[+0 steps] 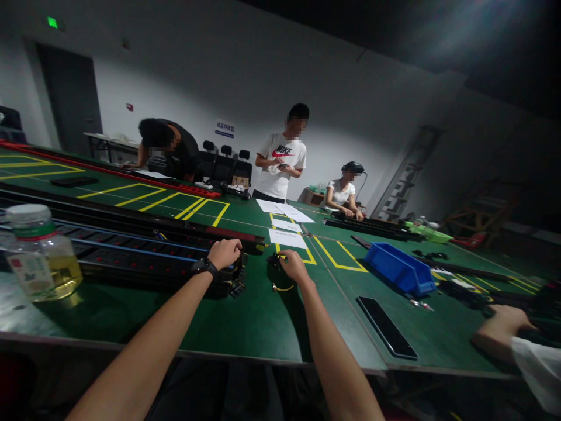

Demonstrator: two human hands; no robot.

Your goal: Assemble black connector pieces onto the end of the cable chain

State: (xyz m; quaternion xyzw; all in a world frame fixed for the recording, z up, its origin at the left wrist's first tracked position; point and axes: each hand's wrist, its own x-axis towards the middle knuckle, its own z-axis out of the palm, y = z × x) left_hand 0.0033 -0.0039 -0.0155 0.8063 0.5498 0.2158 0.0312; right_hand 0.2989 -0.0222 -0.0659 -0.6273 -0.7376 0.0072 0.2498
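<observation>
Green work table [263, 316]: filling the lower and middle frame, marked with yellow lines; everything described here is lying on it.
Long black rail assembly [131, 251]: running from the left edge to the centre, with blue strips and red dots along it; looking rigid and heavy, best steadied near its end rather than lifted.
Blue parts bin [401, 269]: sitting right of centre, well apart from both hands.
Black phone-like slab [385, 327]: lying flat at lower right.
Bottle of yellow liquid [37, 254]: standing at the left edge.
Left hand [224, 252]: curling closed over the rail's near end at centre frame, fingers pressed together and gripping; a black watch is showing on the wrist.
Right hand [293, 266]: resting just right of the left hand, fingertips pinching a small black part [275, 262].
Small black part: sitting at centre frame beside a thin yellow wire loop [283, 287]; probably light, slippery and easily dropped, so a fingertip pinch suits it.
Co-worker's hand [504, 327]: lying at the lower right edge; fingers too blurred to tell.
</observation>
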